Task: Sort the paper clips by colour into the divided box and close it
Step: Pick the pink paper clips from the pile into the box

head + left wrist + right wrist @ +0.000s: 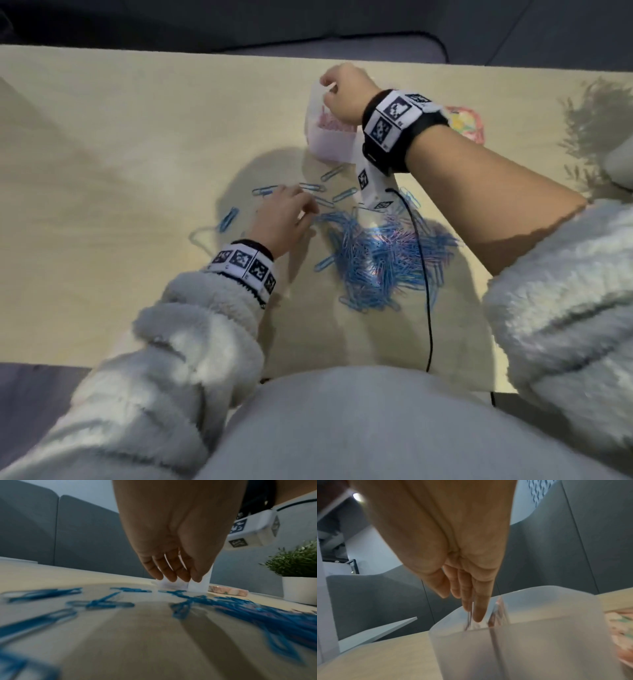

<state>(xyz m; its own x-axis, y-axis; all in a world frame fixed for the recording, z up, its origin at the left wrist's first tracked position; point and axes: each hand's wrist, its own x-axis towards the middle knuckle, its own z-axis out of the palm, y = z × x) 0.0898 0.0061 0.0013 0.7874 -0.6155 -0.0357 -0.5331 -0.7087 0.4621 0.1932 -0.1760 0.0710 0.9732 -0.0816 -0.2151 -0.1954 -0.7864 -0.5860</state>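
Observation:
A frosted divided box (332, 142) stands at the back of the pale table, with pink clips (330, 121) in its near compartment. My right hand (342, 92) hangs over it, fingers straight and pointing down into the left compartment (471, 601). A thin clip, blurred, shows at their tips, and the thumb is held apart. A divider splits the box (539, 635). A big heap of blue clips (376, 263) with a few pink ones lies in the middle. My left hand (291, 219) reaches down at the heap's left edge, relaxed fingers (171, 574) holding nothing I can see.
Loose blue clips (226, 219) are scattered left of the heap. A floral tape roll (469, 123) lies right of the box. A small plant in a white pot (298, 581) stands at the far right. A black cable (428, 291) crosses the heap toward the near edge.

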